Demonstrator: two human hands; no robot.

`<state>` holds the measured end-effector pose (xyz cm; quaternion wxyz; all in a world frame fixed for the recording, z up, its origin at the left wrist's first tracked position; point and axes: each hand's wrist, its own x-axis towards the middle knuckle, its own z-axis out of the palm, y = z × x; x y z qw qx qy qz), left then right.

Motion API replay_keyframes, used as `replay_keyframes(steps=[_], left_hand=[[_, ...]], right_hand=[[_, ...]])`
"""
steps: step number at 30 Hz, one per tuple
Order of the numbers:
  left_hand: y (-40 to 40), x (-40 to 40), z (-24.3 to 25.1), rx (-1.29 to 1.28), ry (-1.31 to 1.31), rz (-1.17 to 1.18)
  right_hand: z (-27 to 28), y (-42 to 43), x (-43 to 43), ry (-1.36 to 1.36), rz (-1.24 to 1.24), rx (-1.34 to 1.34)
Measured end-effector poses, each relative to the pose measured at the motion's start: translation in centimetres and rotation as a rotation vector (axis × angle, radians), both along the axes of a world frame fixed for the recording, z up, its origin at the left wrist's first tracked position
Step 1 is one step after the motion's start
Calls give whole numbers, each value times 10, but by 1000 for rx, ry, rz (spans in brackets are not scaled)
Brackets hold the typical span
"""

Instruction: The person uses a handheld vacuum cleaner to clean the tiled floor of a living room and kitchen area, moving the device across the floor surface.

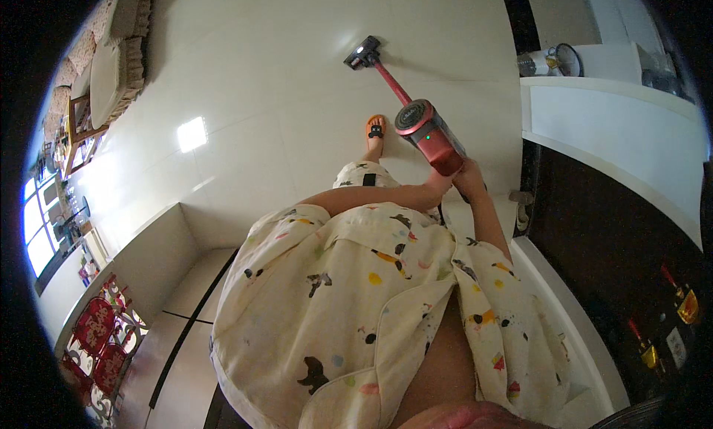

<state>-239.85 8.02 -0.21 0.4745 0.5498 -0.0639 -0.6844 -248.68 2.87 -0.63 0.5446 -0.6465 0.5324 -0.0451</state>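
A red and dark-grey cordless stick vacuum (440, 145) slants away from my body, with a small green light showing on its housing. My right hand (471, 179) is wrapped around its rear end, where the handle is mostly hidden. Across my front reaches my left arm, and my left hand (439, 182) meets the same end of the vacuum; its fingers are largely covered. The red tube (392, 83) runs to a dark floor head (364, 52) resting on the pale tiled floor (267, 95). A lit spot shows on that head.
One foot in an orange sandal (376, 129) stands left of the vacuum. At right are a white cabinet (607, 111), a standing object with a round rim (567, 60) and a dark door (590, 228). A skirted sofa (116, 86) and low partition (150, 240) lie left.
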Motion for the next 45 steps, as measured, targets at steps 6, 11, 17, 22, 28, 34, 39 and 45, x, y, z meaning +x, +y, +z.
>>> replay_keyframes(steps=[6,11,17,22,28,34,39,45], left_hand=[[-16,33,8,30,57,-4],[-9,32,-13,0,-25,-46],[-4,28,24,72,28,-187],[-15,31,57,25,44,-301],[-21,12,-20,-404,-290,-332],[-15,20,3,-113,74,-308],[-15,44,34,-53,190,-254],[-11,55,48,-463,50,-193]], right_hand=[[29,-20,38,9,-24,88],[30,-16,39,216,209,-56],[18,-7,10,-101,96,40],[40,-15,4,79,193,-28],[9,-22,-14,61,230,-77],[25,-22,-7,14,309,-49],[28,-26,13,-59,205,-50],[65,-25,40,27,146,-5]])
